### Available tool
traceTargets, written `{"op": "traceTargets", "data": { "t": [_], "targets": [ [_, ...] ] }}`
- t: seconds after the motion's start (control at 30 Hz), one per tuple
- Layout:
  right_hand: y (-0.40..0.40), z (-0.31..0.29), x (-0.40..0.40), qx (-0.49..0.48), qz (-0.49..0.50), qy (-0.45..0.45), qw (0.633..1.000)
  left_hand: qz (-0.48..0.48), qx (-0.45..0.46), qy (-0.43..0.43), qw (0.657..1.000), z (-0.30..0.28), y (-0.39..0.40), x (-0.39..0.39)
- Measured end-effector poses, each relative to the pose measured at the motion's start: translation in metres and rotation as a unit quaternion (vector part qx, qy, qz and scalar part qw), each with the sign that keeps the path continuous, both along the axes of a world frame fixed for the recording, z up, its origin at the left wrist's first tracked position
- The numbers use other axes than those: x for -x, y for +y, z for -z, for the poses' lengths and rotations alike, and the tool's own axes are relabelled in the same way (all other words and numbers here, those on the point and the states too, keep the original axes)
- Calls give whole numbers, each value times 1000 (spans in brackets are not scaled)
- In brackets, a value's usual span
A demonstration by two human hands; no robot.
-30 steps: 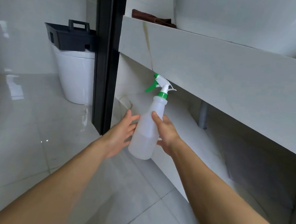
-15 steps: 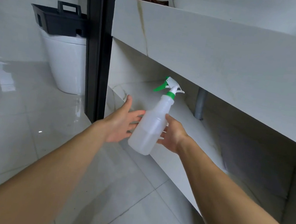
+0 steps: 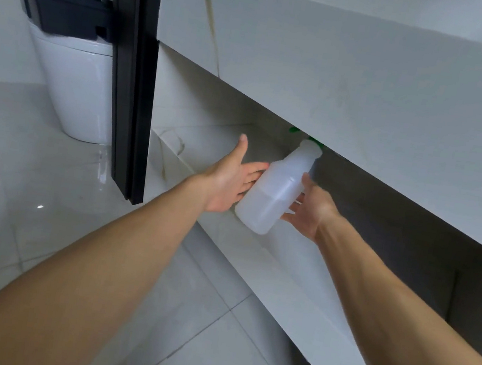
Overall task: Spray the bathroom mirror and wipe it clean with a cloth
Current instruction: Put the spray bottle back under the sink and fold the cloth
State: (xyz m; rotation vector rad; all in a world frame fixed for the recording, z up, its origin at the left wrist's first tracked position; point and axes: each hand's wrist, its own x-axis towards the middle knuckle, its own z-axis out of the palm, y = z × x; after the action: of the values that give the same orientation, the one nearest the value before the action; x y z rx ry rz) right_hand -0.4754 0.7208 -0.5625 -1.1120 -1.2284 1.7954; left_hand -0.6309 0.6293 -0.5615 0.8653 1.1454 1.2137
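both hands, left hand (image 3: 226, 186) and right hand (image 3: 311, 214), now cradle the spray bottle (image 3: 275, 193) open-fingered, tipped toward two o'clock, its nozzle newly hidden under the counter (image 3: 373, 86), apparently being stowed.

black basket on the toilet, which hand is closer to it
Left. The left hand touches the near side of the spray bottle, on the side towards the black basket. The right hand is on the bottle's far side, further from the basket.
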Motion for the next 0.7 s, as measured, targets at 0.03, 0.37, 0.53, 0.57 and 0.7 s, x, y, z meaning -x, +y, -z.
{"op": "traceTargets", "data": {
  "t": [0.03,0.37,0.53,0.57,0.7],
  "targets": [
    [3,0,-3,-7,9,3,1000,3,-2,7,1000,-1,5,-6],
    [29,29,-37,-116,72,-2,991,16,-1,41,999,21,58,-48],
    [35,43,-42,-153,84,-4,985,29,-16,10,999,34,71,-56],
    [37,45,-43,-152,84,2,985,26,-19,5,999,36,72,-56],
    [39,48,-46,-132,93,31,986,23,-25,-3,999,36,79,-58]
  ]
}}
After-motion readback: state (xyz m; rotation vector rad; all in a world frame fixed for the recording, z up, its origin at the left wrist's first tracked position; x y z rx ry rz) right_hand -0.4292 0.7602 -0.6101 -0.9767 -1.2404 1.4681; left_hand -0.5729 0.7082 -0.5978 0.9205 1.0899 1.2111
